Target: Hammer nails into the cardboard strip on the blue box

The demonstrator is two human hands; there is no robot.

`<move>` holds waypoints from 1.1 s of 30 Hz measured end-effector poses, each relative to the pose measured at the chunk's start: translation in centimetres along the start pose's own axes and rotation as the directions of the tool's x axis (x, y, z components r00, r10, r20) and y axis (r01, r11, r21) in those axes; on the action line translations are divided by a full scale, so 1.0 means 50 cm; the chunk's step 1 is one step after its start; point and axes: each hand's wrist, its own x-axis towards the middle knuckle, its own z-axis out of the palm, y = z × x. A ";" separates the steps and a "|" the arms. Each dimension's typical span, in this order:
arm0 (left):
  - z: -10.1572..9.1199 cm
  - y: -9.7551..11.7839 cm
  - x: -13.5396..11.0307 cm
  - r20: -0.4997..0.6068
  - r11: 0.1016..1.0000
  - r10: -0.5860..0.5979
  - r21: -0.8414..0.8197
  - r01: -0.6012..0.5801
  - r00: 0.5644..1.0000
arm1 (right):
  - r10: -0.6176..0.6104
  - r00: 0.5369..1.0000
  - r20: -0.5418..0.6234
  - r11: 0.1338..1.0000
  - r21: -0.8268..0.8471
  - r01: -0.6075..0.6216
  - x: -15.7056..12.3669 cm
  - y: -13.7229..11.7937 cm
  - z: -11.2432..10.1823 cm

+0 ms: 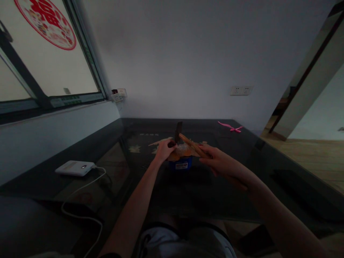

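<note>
A blue tub [180,163] with a white label stands on the dark table in front of me. Orange-brown, crumpled material with a shiny clear patch [184,149] covers its top. My right hand [215,157] is closed round a wooden handle [194,145], which slants up and left over the tub. At the handle's far end a dark flat piece [178,131] stands upright; whether the two are joined I cannot tell. My left hand [164,149] is at the tub's left side, thumb and fingers pinched near the foot of the dark piece. What they grip is unclear.
A white power bank [75,168] with a white cable [80,216] lies at the left. A pink ribbon [231,127] lies at the table's far right corner. A dark flat object [303,191] rests near the right edge. Window and wall bound the table's left and back.
</note>
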 end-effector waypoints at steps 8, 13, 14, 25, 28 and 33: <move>0.003 -0.003 0.000 0.004 1.000 0.013 -0.018 -0.013 1.000 | 0.062 0.998 0.017 0.992 -0.114 -0.060 -0.004 -0.016 0.001; 0.000 -0.001 0.001 0.007 0.999 -0.014 0.039 0.013 1.000 | 0.113 0.991 0.077 0.985 -0.136 -0.102 -0.005 -0.016 0.004; -0.001 0.000 0.001 0.009 0.999 -0.019 0.040 0.018 1.000 | 0.113 0.991 0.077 0.985 -0.137 -0.101 -0.005 -0.015 0.005; -0.002 0.005 -0.001 0.004 0.997 -0.054 0.052 0.054 0.999 | 0.108 0.991 0.074 0.990 -0.094 -0.101 -0.005 0.002 0.003; -0.001 0.000 -0.001 0.004 0.998 -0.037 0.041 0.037 0.999 | 0.091 0.994 0.064 0.993 -0.079 -0.085 -0.007 0.005 0.004; 0.000 -0.003 0.000 0.006 1.000 -0.021 0.002 0.021 1.000 | 0.082 0.996 0.042 0.994 -0.073 -0.078 -0.009 0.006 0.005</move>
